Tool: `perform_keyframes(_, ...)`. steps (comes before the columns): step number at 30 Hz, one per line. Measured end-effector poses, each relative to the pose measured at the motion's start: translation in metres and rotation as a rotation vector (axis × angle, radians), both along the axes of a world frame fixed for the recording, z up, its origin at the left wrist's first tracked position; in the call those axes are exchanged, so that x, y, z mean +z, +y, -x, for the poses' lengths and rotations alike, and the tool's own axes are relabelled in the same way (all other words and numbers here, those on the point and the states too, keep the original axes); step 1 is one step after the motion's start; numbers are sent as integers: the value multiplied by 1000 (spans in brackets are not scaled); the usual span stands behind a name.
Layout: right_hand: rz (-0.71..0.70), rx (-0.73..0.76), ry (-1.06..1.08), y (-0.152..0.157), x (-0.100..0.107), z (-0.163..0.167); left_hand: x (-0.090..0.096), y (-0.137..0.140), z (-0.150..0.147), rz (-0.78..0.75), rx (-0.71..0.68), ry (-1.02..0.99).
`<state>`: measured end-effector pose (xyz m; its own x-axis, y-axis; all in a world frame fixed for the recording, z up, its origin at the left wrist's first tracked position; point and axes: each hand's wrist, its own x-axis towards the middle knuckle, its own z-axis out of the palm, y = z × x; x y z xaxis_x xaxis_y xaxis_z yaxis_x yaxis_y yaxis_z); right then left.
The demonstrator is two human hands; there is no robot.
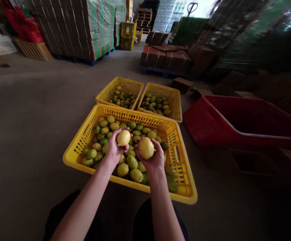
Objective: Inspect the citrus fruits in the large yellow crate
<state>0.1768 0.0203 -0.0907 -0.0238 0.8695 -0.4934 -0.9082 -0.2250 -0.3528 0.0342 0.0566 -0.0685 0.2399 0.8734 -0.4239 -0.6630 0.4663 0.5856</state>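
My left hand (114,149) has its fingers wrapped round a yellow lemon (123,138). Close beside it, my right hand (158,159) grips a second, slightly larger-looking lemon (146,148). Both hands are over a yellow plastic crate (183,160) with slotted walls. Green and yellow lemons (132,162) cover much of its bottom, and my hands and forearms hide some of them. The two held lemons look yellower than most of those below.
Behind the near crate stand two more yellow crates, the left one (102,95) and the right one (177,103), both holding lemons. A red bin (203,124) is at the right. Wrapped box stacks (67,30), a pallet of cartons (153,57) and stacked yellow crates (127,35) stand farther back.
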Motion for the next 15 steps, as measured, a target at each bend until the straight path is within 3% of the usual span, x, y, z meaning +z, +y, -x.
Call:
perform_keyframes(5, -31, 69, -2, -1, 0, 0, -2, 1, -3, 160, -11, -107)
perform_keyframes(8, 52, 53, -7, 0, 2, 2, -3, 1, -5, 239, 27, -216)
perform_keyframes(11, 120, 3, -50, -1, 5, 5, 0, 1, -6, 314, 92, -231)
perform_keyframes(15, 99, 29, -72, -3, 7, 6, 2, 1, -5, 335, 88, -221)
